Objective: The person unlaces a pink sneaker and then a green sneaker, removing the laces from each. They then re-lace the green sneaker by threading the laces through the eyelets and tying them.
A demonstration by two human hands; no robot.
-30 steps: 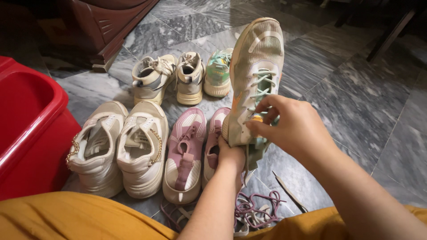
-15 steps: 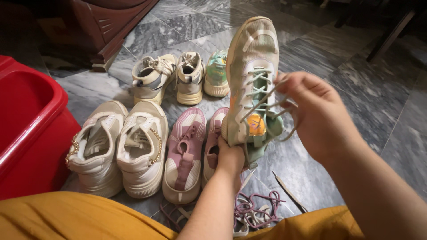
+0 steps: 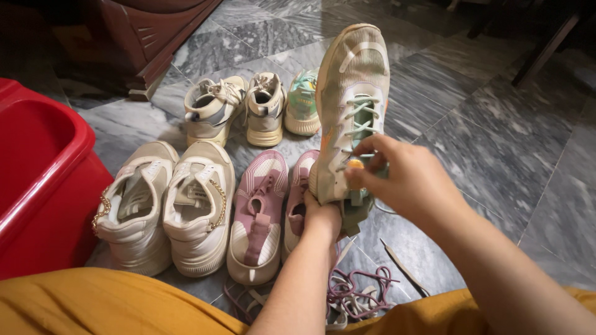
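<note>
One held sneaker (image 3: 355,80), seven shoes (image 3: 198,205) on floor (image 3: 484,142)

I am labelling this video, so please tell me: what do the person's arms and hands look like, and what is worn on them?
Both forearms are bare: no sleeves, watch, bracelets or gloves show. The left hand and right hand show no rings. Fingernails look short and unpainted. Mustard-yellow cloth covers the lap.

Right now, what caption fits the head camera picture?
Left hand holds a beige-green sneaker upright while right hand pinches its pale green lace.
</note>
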